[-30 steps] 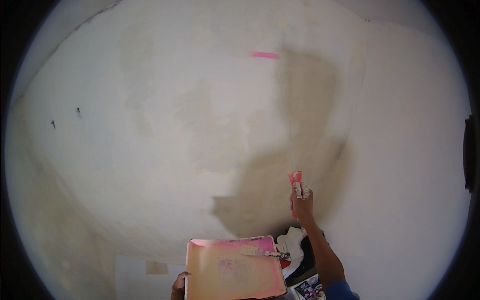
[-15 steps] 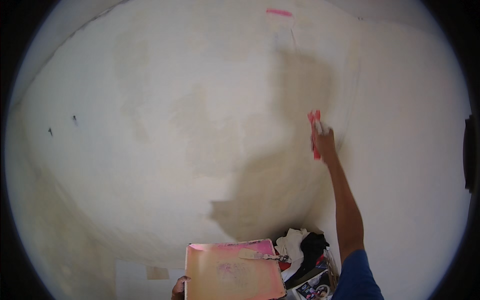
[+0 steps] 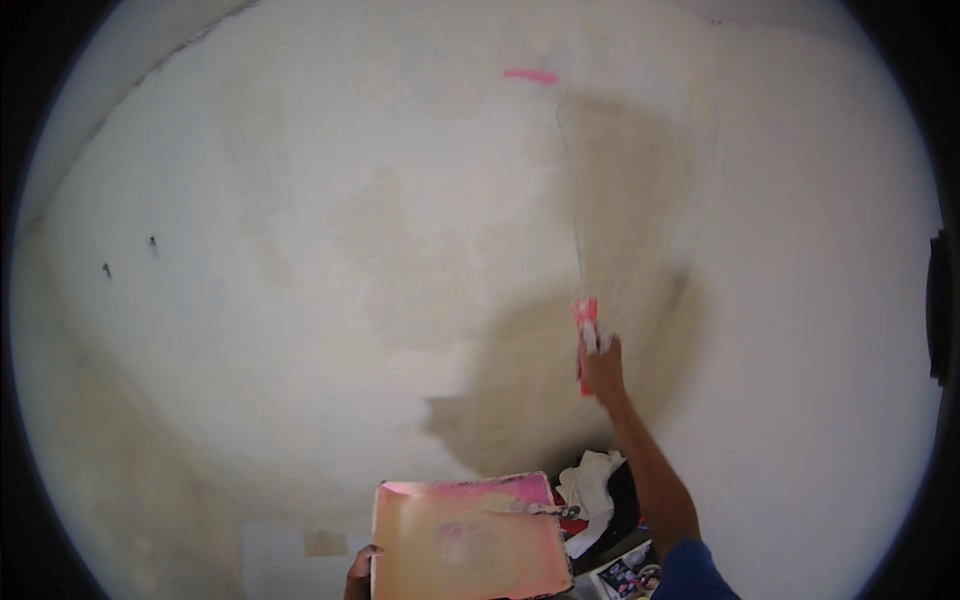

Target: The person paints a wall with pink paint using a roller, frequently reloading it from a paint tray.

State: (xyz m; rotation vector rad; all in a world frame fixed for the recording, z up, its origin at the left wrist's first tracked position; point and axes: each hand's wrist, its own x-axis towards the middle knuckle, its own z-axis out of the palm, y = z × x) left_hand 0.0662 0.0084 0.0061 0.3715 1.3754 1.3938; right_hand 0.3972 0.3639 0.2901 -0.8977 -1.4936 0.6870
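Observation:
My right hand point(image 3: 602, 366), at the end of an outstretched arm, is closed around the red handle of a paint roller point(image 3: 586, 311). From the handle a long thin wire frame runs up to a narrow pink roller sleeve point(image 3: 530, 76), which appears to lie against the pale wall point(image 3: 420, 130). At the lower middle, my left hand point(image 3: 362, 570) grips the left rim of a paint tray point(image 3: 405, 545); most of this hand is hidden. The tray is smeared with cream and pink paint. A paint-crusted scraper-like tool point(image 3: 525, 507) lies across its far right part.
Behind the tray on the right is a pile of white and black cloths point(image 3: 592, 485), with a printed box or sheet point(image 3: 628, 575) below. Two small dark fixings point(image 3: 153, 242) stick out of the wall at left. My shadow covers the wall's right part.
My right hand has come down and to the left with the paint roller, and the pink sleeve is lower on the wall. My left hand still holds the tray, almost unmoved.

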